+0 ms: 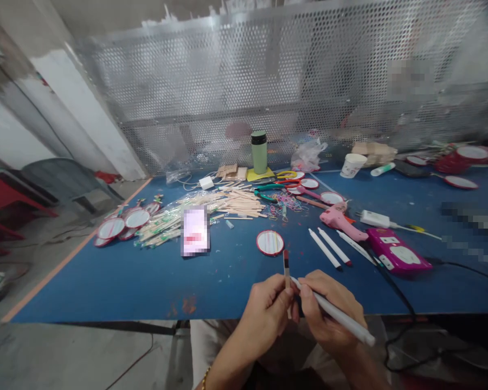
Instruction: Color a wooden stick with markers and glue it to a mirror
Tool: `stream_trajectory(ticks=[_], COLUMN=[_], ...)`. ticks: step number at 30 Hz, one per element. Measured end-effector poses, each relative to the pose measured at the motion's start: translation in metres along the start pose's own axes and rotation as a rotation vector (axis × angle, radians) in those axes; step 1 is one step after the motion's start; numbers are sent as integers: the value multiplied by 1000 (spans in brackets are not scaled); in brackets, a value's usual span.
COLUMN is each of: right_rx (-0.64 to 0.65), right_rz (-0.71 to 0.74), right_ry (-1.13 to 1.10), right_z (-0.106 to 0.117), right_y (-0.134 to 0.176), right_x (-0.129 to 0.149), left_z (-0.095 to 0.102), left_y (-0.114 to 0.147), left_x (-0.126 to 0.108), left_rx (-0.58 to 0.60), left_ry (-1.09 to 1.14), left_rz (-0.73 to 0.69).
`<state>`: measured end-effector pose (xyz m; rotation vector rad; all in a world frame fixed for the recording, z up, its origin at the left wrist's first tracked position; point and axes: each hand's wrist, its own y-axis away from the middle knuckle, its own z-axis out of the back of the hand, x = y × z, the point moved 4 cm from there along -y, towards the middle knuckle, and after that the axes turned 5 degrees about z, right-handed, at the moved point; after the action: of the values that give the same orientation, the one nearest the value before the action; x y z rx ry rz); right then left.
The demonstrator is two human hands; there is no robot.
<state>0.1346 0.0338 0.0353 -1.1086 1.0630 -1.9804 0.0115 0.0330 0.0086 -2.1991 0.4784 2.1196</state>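
Between the fingers of my left hand [268, 306] a flat wooden stick [286, 265] stands upright, its top coloured dark red and black. My right hand [329, 309] is closed around a white marker pen [341, 315], whose tip end meets the stick near my left fingertips. The exact contact is partly hidden by my fingers. Just beyond my hands lies a round white disc with a red rim [270, 242] and faint stripes. To the right, two white markers [324, 250] with dark caps lie on the blue table [146, 287].
A pink glue gun [341, 221] and a magenta power strip [396, 252] with cables lie to the right. Several wooden sticks [242, 201], pliers [268, 192] and a green bottle [259, 153] are further back. A phone [195, 232] and red-rimmed discs [111, 228] are at left.
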Motion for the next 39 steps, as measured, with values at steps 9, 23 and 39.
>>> stream_trajectory(ticks=[9,23,39], right_rx=[-37,-3,-7], right_rz=[-11,15,1], right_ry=[-4,-9,2], right_z=[2,1,0], right_y=[-1,-6,-6], right_x=[2,5,4], left_z=[3,1,1], left_y=[2,1,3], left_x=[-4,-3,-4], left_rx=[17,26,10], left_ry=[44,54,22], left_rz=[-6,-23,-14])
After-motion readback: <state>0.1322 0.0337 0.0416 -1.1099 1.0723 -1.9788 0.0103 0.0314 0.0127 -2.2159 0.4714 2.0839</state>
